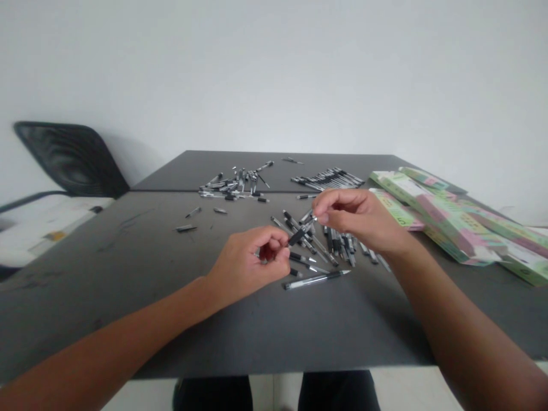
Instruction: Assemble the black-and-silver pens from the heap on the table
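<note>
Several green-and-pink cardboard boxes (445, 220) lay piled at right, contents hidden; the right hand (359, 220) pinched a black pen (302, 234) just beside the left hand (246, 265), its grip unclear, above loose pens (338, 245).

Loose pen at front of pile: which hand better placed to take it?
Left, probably: the left hand sits beside the pen, while the right hand is raised, pinching another pen.

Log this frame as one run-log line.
right hand pinches black plastic pen | left hand curled, contents unclear | loose black-and-silver pens | dark grey table
</note>
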Demonstrator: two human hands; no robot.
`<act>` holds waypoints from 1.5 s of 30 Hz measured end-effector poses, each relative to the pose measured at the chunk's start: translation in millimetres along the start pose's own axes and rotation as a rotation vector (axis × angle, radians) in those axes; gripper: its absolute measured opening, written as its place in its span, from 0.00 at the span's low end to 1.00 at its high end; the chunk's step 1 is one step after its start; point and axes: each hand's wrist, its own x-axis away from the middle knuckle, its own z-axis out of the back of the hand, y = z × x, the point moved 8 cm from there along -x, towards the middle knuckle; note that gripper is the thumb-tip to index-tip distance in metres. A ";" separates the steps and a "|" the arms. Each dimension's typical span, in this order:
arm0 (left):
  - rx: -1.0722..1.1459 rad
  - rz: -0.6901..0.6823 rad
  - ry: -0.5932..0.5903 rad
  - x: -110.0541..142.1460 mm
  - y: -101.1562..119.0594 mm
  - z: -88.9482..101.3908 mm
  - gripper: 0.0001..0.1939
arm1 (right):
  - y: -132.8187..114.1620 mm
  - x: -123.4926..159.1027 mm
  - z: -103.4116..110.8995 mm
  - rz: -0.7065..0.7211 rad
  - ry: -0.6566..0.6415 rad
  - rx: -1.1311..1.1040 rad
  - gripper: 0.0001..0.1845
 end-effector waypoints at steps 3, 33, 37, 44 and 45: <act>-0.021 0.005 0.011 0.4 -1.9 0.2 0.03 | -0.8 0.8 3.0 0.004 0.008 0.079 0.06; 0.056 0.095 -0.052 0.5 -10.0 -7.1 0.04 | 4.3 2.6 -18.5 -0.048 0.107 0.000 0.19; 0.125 0.144 -0.070 0.2 -12.6 -8.8 0.05 | 2.6 5.6 -31.4 0.010 0.070 -0.103 0.23; 0.211 0.167 -0.105 1.2 -14.8 -11.9 0.05 | 17.3 3.5 -42.5 -0.056 0.127 -0.189 0.14; 0.215 0.172 -0.114 1.5 -14.8 -12.8 0.04 | 18.4 2.9 -41.5 -0.051 0.159 -0.197 0.14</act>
